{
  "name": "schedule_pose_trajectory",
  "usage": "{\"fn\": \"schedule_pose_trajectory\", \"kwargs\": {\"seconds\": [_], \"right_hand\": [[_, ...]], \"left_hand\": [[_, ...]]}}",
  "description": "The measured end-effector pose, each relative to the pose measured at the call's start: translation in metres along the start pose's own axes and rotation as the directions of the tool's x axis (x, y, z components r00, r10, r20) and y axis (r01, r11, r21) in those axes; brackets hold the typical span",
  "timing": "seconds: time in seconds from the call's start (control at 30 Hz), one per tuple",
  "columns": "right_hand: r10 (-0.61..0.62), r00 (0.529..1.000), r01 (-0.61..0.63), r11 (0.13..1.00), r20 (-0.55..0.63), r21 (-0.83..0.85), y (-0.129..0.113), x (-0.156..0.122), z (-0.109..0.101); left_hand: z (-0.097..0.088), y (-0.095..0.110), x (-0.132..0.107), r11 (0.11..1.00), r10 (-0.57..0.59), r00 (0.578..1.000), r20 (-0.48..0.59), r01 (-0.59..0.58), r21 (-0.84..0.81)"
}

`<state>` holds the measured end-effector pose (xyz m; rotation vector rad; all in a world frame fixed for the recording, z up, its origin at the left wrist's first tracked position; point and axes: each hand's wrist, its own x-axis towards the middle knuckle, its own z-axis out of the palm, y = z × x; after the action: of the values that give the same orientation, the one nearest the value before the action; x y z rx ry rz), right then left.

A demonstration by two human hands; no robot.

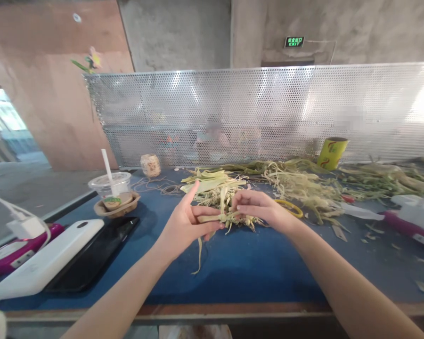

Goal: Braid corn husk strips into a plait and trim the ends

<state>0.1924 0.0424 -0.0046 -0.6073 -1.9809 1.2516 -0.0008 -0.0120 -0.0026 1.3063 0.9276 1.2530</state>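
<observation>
My left hand pinches a pale green strip of dried plant leaf, much like corn husk, between thumb and fingers, its index finger pointing up. One thin loose end of the strip hangs down below that hand. Curled inward, my right hand grips the knotted part of the same strip; its fingertips are partly hidden. Just behind both hands lies a heap of plaited husk with flat pale leaves on top.
A yellow ring lies by my right wrist. Loose husk fibres and a yellow tube are to the right. At left are a lidded cup, a black phone, a white device and a power strip. A perforated metal screen stands behind.
</observation>
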Motion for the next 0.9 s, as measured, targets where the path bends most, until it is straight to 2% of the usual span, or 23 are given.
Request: {"fn": "schedule_pose_trajectory", "kwargs": {"seconds": [0.1,0.2,0.4,0.73,0.8,0.9], "right_hand": [[0.031,0.998,-0.028,0.998,0.056,-0.052,0.0,-0.001,0.007],[0.033,0.999,-0.031,0.991,0.018,-0.128,0.002,0.0,0.017],[0.023,1.0,-0.025,0.995,-0.022,-0.1,0.009,0.003,0.025],[0.041,0.996,-0.044,0.998,-0.076,-0.047,0.008,0.005,0.025],[0.045,0.997,-0.047,0.998,-0.064,-0.035,0.008,0.005,0.026],[0.064,0.998,-0.065,0.996,-0.016,-0.064,0.007,0.003,0.027]], "left_hand": [[0.001,-0.002,0.001,0.999,0.038,0.999,-0.008,-0.038,0.003],[0.001,-0.005,0.001,0.997,0.061,0.997,-0.044,-0.059,0.043],[0.0,-0.008,0.002,0.991,0.11,0.991,-0.074,-0.104,0.084],[0.005,-0.01,0.0,0.998,-0.004,1.0,0.021,0.003,0.071],[0.003,-0.007,0.0,0.997,0.014,1.0,0.019,-0.015,0.071],[-0.001,-0.003,0.002,0.993,0.069,0.997,-0.044,-0.065,0.103]]}}
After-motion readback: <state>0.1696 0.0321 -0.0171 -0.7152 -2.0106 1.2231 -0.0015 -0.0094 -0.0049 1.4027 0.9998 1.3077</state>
